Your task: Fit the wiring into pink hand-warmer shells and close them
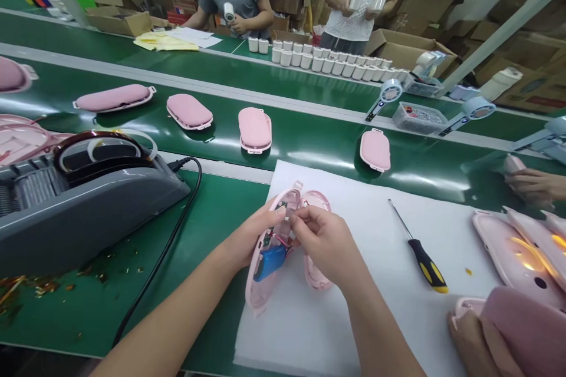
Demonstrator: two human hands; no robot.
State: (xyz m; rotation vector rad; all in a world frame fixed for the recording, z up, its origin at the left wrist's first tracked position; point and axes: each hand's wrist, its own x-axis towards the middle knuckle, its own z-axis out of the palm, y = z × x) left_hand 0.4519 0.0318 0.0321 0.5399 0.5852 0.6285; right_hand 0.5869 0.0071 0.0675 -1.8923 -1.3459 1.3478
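Observation:
My left hand (254, 232) grips a pink plastic shell half (260, 291) from its left side, thumb over the inner edge. The shell stands tilted, its inside facing right. In it sit a blue battery (270, 262), a small green circuit board (267, 238) and thin red wires. My right hand (321, 238) has thumb and forefinger pinched together at the middle of the shell, near the wires; whatever lies between the fingertips is too small to make out. Behind the right hand a second pink half (316, 277) lies on white sheeting (375, 318), partly covered by that hand.
A screwdriver (420, 253) lies to the right. A grey tape dispenser (110, 200) with a black cable stands left. Several closed pink cases (255, 128) rest on the green belt (305, 159). At lower right, a co-worker's hand (475, 344) holds a pink piece beside upright pink shells (508, 247).

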